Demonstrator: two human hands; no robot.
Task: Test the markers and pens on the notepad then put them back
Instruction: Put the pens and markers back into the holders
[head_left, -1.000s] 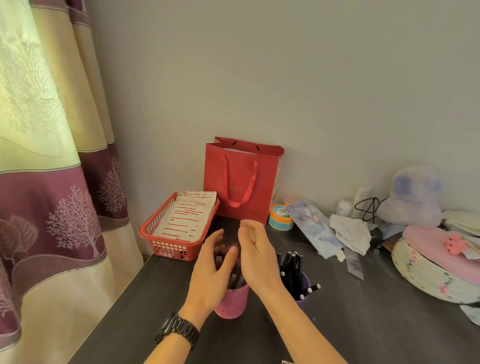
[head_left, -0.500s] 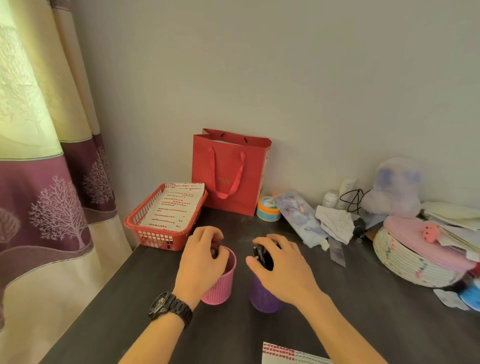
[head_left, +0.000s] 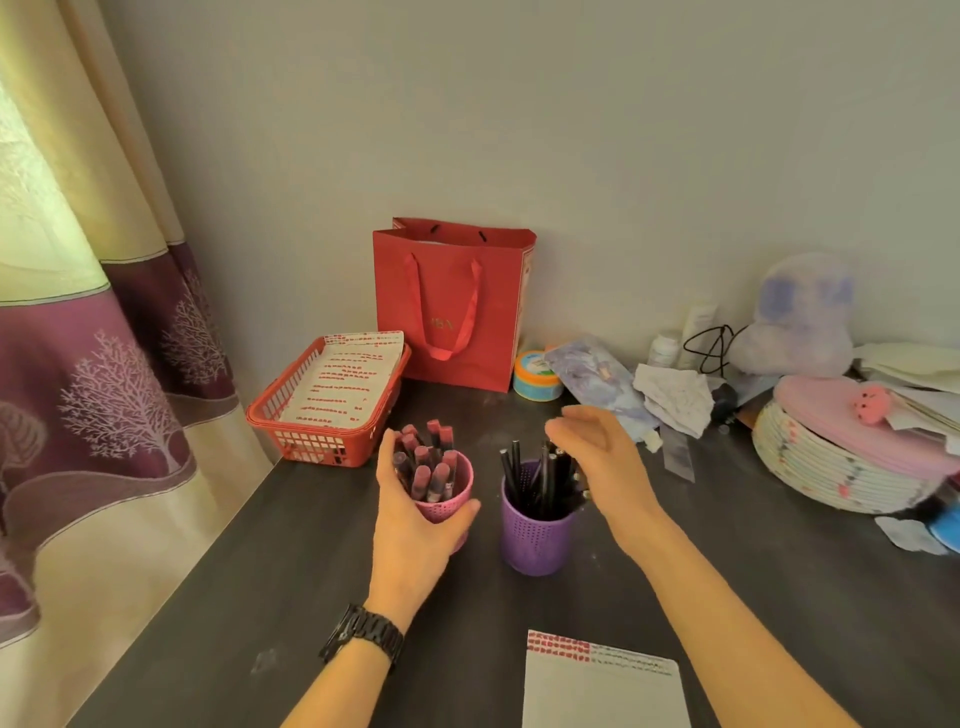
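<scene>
A pink mesh cup (head_left: 451, 496) full of several pink-capped markers (head_left: 427, 457) stands on the dark desk. My left hand (head_left: 410, 525) grips this cup from its left and front. Beside it stands a purple mesh cup (head_left: 535, 535) holding several black pens (head_left: 540, 478). My right hand (head_left: 602, 462) hovers just right of the pens, fingers relaxed and holding nothing. A white notepad (head_left: 602, 686) with a red-printed top lies at the desk's near edge.
A red basket (head_left: 311, 436) with more notepads sits at the back left, a red paper bag (head_left: 452, 306) behind it. A round tin (head_left: 535, 376), papers, a plush toy and a woven basket (head_left: 831, 473) crowd the right side. A curtain (head_left: 93, 364) hangs left.
The view tilted down, bringing the notepad into sight. My left hand shifted from the pink cup's top to its side. My right hand lifted off the purple cup and opened.
</scene>
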